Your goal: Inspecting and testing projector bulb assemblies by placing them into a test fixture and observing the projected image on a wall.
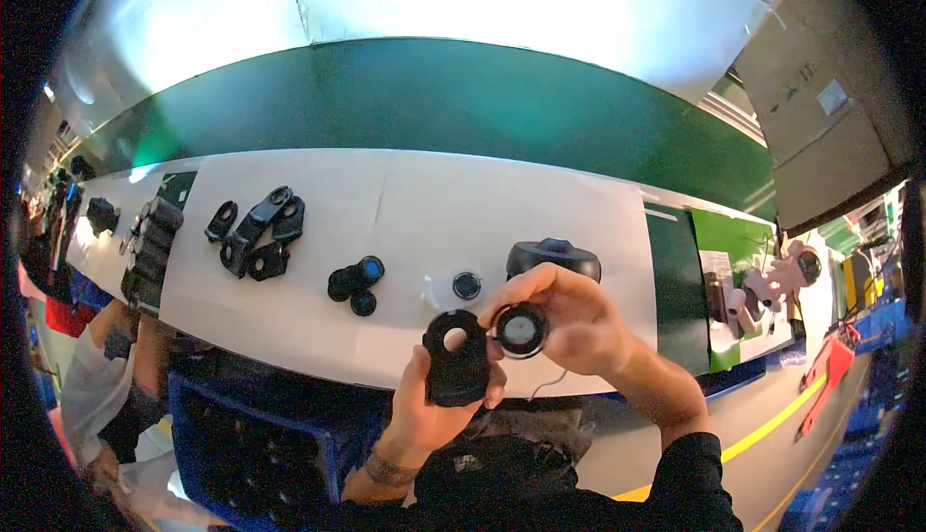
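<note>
A white workbench [415, 204] is carrying black bracket parts [258, 233], a cluster of small black cylinders [355, 281], a round black cap [467, 285] and a black domed housing [554, 257].

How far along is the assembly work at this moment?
Nothing on the white table looks finished. In hand: the left hand holds a black bracket with a hole, the right hand a round black part beside it, not yet inserted. Left: loose black brackets and cylinders.
</note>
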`<state>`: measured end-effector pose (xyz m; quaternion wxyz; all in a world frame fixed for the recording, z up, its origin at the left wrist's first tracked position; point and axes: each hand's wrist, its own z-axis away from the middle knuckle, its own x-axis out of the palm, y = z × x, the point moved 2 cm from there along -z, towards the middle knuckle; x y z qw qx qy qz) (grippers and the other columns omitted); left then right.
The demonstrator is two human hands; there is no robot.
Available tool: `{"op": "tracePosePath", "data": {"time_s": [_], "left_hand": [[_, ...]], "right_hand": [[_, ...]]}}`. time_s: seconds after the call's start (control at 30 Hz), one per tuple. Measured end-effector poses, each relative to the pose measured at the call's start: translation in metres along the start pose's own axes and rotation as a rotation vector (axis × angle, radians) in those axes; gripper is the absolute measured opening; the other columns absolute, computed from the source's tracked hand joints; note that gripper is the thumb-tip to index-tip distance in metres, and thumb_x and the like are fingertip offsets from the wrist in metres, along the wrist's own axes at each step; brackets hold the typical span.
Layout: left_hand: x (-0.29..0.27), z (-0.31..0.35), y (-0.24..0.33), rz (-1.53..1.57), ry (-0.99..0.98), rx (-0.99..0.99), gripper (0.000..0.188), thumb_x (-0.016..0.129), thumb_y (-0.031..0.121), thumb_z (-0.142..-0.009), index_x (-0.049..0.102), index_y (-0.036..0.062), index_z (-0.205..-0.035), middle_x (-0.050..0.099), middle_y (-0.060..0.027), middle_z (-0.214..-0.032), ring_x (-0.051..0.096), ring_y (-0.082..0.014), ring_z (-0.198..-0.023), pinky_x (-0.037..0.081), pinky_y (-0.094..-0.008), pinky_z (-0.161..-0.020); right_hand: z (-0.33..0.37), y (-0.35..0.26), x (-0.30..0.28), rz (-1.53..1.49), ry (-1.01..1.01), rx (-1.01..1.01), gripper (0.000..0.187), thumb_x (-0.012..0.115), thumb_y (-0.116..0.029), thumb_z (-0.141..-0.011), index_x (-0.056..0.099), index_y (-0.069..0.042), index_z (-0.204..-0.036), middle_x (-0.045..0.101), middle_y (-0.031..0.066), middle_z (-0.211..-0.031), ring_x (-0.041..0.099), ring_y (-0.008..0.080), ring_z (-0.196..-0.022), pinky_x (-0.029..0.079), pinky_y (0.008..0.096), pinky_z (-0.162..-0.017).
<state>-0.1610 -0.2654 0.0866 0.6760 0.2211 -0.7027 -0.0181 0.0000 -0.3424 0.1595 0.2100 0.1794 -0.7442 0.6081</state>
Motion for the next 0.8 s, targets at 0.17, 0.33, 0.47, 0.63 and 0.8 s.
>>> {"op": "tracePosePath", "data": {"time_s": [0.17,0.33,0.47,0.63,0.8], "left_hand": [[-0.001,0.005,-0.012,0.148,0.082,-0.1,0.065,0.034,0.062,-0.098,0.045,0.009,-0.134,0.057,-0.0125,-0.118,0.058,-0.0248,-0.1,0.047,-0.0404,-0.078],[0.001,0.009,-0.014,0.219,0.105,-0.11,0.064,0.034,0.062,-0.099,0.046,0.0089,-0.132,0.057,-0.013,-0.119,0.059,-0.0261,-0.101,0.047,-0.0415,-0.077],[0.004,0.014,-0.019,0.238,0.27,-0.142,0.064,0.035,0.062,-0.098,0.044,0.0111,-0.135,0.057,-0.0134,-0.121,0.059,-0.0272,-0.102,0.047,-0.0412,-0.077],[-0.003,0.017,-0.026,0.356,0.296,-0.145,0.064,0.037,0.062,-0.098,0.042,0.0117,-0.137,0.056,-0.013,-0.123,0.059,-0.0286,-0.102,0.047,-0.0415,-0.076],[-0.007,0.014,-0.026,0.304,0.137,-0.119,0.066,0.037,0.064,-0.096,0.042,0.0118,-0.137,0.056,-0.0122,-0.124,0.058,-0.0279,-0.108,0.048,-0.0428,-0.079]], "right_hand": [[-0.004,-0.01,0.02,1.203,-0.158,-0.387,0.047,0.083,-0.012,-0.073,0.06,-0.009,-0.114,0.067,0.0121,-0.119,0.062,0.0261,-0.098,0.044,0.0372,-0.085],[-0.001,-0.003,0.019,1.498,-0.095,-0.402,0.043,0.081,-0.01,-0.068,0.065,-0.012,-0.108,0.067,0.0058,-0.118,0.061,0.0238,-0.098,0.042,0.037,-0.082],[0.001,-0.003,0.022,1.52,-0.064,-0.405,0.04,0.08,-0.011,-0.067,0.067,-0.012,-0.105,0.067,0.004,-0.115,0.06,0.0236,-0.099,0.041,0.0368,-0.081],[0.005,0.007,0.02,1.485,-0.044,-0.36,0.044,0.083,-0.017,-0.069,0.066,-0.01,-0.109,0.066,0.0044,-0.115,0.061,0.0244,-0.098,0.042,0.0366,-0.081],[0.007,0.01,0.013,1.414,0.06,-0.272,0.052,0.082,-0.023,-0.073,0.061,-0.009,-0.119,0.065,0.0077,-0.116,0.062,0.0273,-0.098,0.043,0.0398,-0.083]]}}
